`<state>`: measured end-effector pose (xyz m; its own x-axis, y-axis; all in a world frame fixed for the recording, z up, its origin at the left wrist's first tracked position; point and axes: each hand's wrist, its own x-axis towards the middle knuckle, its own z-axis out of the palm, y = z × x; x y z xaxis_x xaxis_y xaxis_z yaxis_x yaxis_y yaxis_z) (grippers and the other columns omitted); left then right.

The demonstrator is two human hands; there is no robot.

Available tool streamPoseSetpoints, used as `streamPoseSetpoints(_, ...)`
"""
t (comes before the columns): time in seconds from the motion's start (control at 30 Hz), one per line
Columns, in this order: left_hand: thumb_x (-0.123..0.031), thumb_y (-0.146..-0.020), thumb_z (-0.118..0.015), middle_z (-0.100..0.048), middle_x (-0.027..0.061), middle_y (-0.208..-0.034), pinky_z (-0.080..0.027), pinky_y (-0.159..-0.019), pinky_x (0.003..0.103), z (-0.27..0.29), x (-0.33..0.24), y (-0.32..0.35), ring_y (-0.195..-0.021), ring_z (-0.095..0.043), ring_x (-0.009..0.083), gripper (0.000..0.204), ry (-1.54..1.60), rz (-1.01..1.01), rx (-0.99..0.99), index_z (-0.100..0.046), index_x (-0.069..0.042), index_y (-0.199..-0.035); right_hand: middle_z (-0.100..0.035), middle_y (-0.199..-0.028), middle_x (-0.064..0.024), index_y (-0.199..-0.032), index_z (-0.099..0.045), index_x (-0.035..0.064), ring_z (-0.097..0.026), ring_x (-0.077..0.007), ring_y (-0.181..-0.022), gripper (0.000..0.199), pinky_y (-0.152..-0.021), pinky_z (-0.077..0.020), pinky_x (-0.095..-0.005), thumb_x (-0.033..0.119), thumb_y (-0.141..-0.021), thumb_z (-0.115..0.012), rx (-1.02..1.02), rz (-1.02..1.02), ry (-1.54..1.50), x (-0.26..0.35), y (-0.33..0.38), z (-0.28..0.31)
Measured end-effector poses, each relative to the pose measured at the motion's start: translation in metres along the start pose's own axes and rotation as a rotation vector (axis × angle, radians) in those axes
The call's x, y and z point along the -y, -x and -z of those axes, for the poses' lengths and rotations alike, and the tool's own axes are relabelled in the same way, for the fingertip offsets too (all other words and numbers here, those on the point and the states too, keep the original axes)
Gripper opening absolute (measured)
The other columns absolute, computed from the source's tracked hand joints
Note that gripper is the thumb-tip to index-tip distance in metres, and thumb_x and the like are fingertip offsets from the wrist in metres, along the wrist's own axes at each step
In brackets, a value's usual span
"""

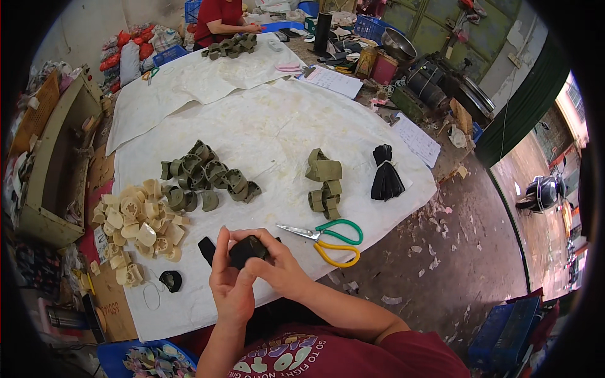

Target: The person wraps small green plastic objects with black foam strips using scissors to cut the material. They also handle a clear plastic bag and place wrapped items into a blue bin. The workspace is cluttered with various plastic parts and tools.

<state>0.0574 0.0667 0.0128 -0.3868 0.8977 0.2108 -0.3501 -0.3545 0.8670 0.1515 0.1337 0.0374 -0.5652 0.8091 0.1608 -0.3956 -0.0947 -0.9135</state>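
Observation:
Above the near edge of the table, my left hand (230, 283) and my right hand (277, 268) are closed around a small dark, rounded piece (246, 252). A black strip (207, 250) sticks out beyond my left fingers; whether it joins the piece I cannot tell. To the left lie a heap of cream moulded cups (142, 217) and a small round black piece (170, 281). Olive-green curved pieces (201, 173) are piled beyond my hands, with several more olive pieces (324, 183) further right. Scissors (337, 242) with one green and one yellow handle rest right of my hands, blades partly apart.
White cloth (252, 120) covers the table. A tied bundle of black strips (386, 176) lies near its right edge. Another person (219, 22) works at the far end. A blue basin (116, 359) with scraps stands lower left, blue crates (504, 334) lower right, and machinery (435, 79) back right.

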Motion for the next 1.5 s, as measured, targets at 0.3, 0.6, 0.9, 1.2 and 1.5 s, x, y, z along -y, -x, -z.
streamPoseSetpoints(0.3,-0.009,-0.087,-0.063,-0.045,0.0141,-0.135,-0.036,-0.104,0.034,0.004,0.002,0.001,-0.123,-0.045,0.0222,0.068,-0.454,-0.221,0.051,-0.029,0.004,-0.144,-0.063,-0.108,-0.0077,-0.108,-0.062,0.0009,-0.057,-0.0137,-0.1,0.023,-0.09,-0.0448,-0.0288,0.018,-0.092,-0.057,-0.086,-0.251,-0.311,-0.015,-0.009,-0.005)
streamPoseSetpoints(0.6,-0.013,-0.086,-0.065,-0.048,0.0122,-0.134,-0.037,-0.103,0.034,-0.001,0.002,0.003,-0.122,-0.047,0.0189,0.069,-0.169,-0.112,-0.031,-0.03,0.001,-0.144,-0.066,-0.1,-0.0058,-0.108,-0.064,0.0011,-0.059,-0.0116,-0.092,0.028,-0.085,-0.0463,-0.0266,0.022,-0.098,-0.049,0.005,-0.308,-0.482,-0.006,-0.013,0.01)
streamPoseSetpoints(0.9,-0.013,-0.087,-0.064,-0.047,0.014,-0.134,-0.037,-0.105,0.036,0.014,0.012,0.004,-0.121,-0.049,0.0212,0.065,-0.39,-0.199,-0.005,-0.032,0.001,-0.142,-0.059,-0.121,-0.0086,-0.12,-0.058,0.0024,-0.051,-0.0148,-0.113,0.031,-0.099,-0.0391,-0.03,0.023,-0.099,-0.049,0.016,-0.149,-0.092,-0.018,-0.009,0.003)
streamPoseSetpoints(1.2,-0.014,-0.084,-0.068,-0.046,0.0133,-0.133,-0.038,-0.103,0.036,0.017,0.015,0.007,-0.123,-0.046,0.0218,0.077,-0.3,-0.146,-0.024,-0.024,-0.003,-0.147,-0.06,-0.122,-0.0102,-0.114,-0.062,-0.0012,-0.051,-0.0157,-0.119,0.029,-0.1,-0.0406,-0.0307,0.021,-0.099,-0.049,0.005,-0.126,0.042,-0.017,-0.003,0.0)
streamPoseSetpoints(1.5,-0.003,-0.088,-0.06,-0.046,0.0112,-0.131,-0.048,-0.092,0.033,0.006,-0.006,0.001,-0.112,-0.054,0.0195,0.066,0.263,0.152,-0.213,-0.028,-0.007,-0.145,-0.051,-0.134,-0.0172,-0.129,-0.052,0.0017,-0.046,-0.0331,-0.125,0.037,-0.108,-0.0305,-0.0407,0.016,-0.095,-0.05,0.189,0.339,0.768,-0.022,-0.002,0.008)
